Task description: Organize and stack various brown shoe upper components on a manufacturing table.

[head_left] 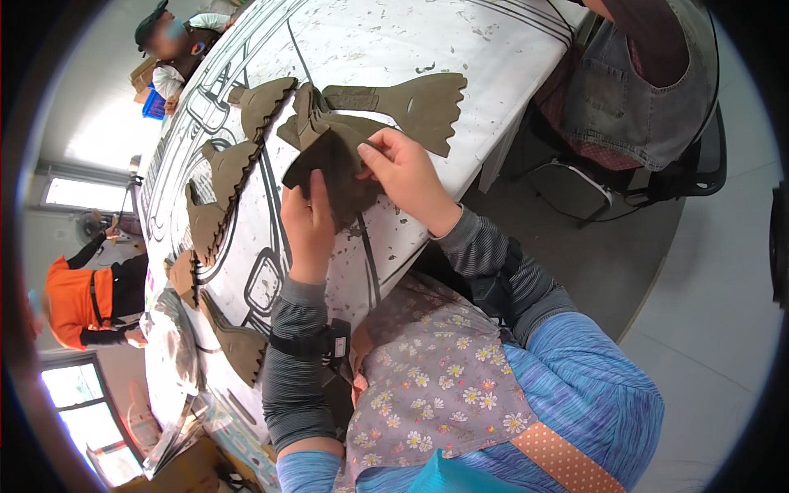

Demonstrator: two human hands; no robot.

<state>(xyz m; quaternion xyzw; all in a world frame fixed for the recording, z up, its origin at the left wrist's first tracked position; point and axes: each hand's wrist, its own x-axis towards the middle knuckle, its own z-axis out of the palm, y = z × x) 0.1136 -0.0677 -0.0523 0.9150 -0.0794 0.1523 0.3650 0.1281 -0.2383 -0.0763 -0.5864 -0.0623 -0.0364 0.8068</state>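
One dark olive-grey, fan-shaped piece of matte, rubbery-looking sheet (329, 152) is resting between your left hand (308, 222) and your right hand (403, 168), above the near part of a table with a white cover drawn over in black lines (518, 49). Your right hand is pinching the piece's right side between thumb and index finger, with the other fingers curling in toward the palm. Your left hand is holding the near left side: the thumb is lying along the dark face, and the fingers are going partly out of sight at the edge, so you cannot tell whether they are spread or pressed together.

Just beyond the held piece, a cluster of narrow grey-brown ends (309, 107) is bunching up on the cover. To the far right of it, a broad grey-brown piece with a scalloped end (431, 107) is lying flat. On the left, a row of layered, grey-brown pieces with toothed edges (233, 168) is running from far to near. Some crumpled, see-through plastic (174, 337) is lying at the left edge of the table.

On the far right, a person in a grey denim vest (633, 115) is sitting on a black chair (707, 160). On the left, a person in an orange top (70, 300) is standing beyond the table.
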